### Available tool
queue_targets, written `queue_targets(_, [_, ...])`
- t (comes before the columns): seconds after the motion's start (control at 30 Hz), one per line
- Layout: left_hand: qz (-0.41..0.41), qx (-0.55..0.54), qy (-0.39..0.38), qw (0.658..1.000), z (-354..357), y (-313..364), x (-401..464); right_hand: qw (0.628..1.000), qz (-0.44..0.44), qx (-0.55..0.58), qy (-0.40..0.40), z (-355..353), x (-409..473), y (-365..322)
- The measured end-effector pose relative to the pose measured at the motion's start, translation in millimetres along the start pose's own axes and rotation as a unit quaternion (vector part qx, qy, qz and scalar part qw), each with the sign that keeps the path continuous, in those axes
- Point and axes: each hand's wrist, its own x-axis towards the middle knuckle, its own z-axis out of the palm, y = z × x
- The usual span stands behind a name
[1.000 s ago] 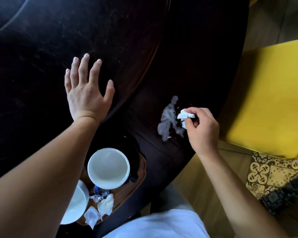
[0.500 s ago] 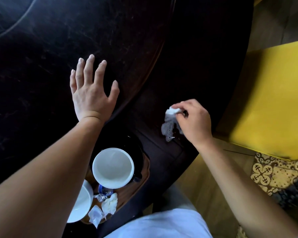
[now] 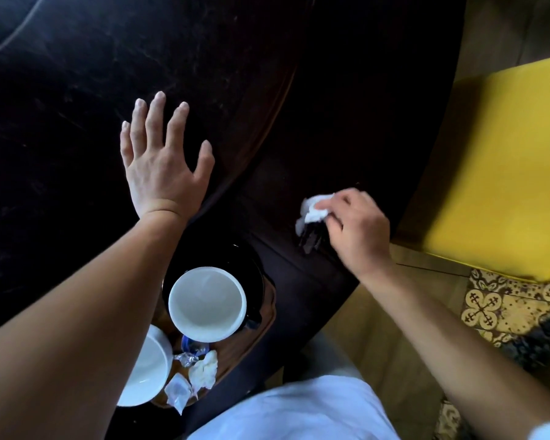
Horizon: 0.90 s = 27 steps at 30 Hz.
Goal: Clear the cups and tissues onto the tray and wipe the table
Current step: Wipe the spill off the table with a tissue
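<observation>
My right hand [image 3: 358, 230] pinches a crumpled white tissue [image 3: 313, 210] and presses it on the dark round table [image 3: 77, 90], over a small wet patch [image 3: 310, 241] near the table's edge. My left hand [image 3: 164, 163] lies flat on the tabletop with its fingers spread. Near me a wooden tray [image 3: 254, 335] holds a white cup [image 3: 207, 303] on a dark saucer, a second white cup [image 3: 146, 369] partly under my left forearm, a used tissue [image 3: 204, 369] and shiny wrappers [image 3: 178, 392].
A yellow cushioned seat [image 3: 496, 160] stands to the right of the table. Below it lie a patterned rug [image 3: 505, 306] and wooden floor. My white shirt fills the bottom middle of the view.
My right hand has dragged the tissue left and down across the spill. The grey wet patch has shrunk to a small smear. My left hand stays flat on the table.
</observation>
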Motion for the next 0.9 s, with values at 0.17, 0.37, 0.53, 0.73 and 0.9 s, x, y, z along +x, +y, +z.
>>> queue_targets(0.17, [0.001, -0.004, 0.005, 1.0, 0.2, -0.4, 0.1, 0.999, 0.043, 0.028, 0.018, -13.3, 68.9, 16.3])
queue_targets(0.37, [-0.001, -0.006, 0.005, 1.0, -0.8, 1.2, -0.3, 0.996, 0.067, 0.032, 0.052, -30.3, 114.9, 30.8])
queue_targets(0.53, [-0.004, -0.007, 0.002, 1.0, -0.4, 1.5, 0.0, 0.998, 0.062, 0.013, 0.0, -3.9, 80.9, 16.5])
queue_targets(0.73, [-0.003, -0.007, 0.003, 1.0, -1.0, 2.2, -0.3, 0.997, 0.042, 0.051, -0.045, -4.9, 14.9, -4.9])
queue_targets(0.9, [-0.002, -0.008, 0.005, 1.0, -0.6, 1.8, -0.3, 0.988, 0.12, 0.071, 0.069, -35.8, 29.8, 27.4])
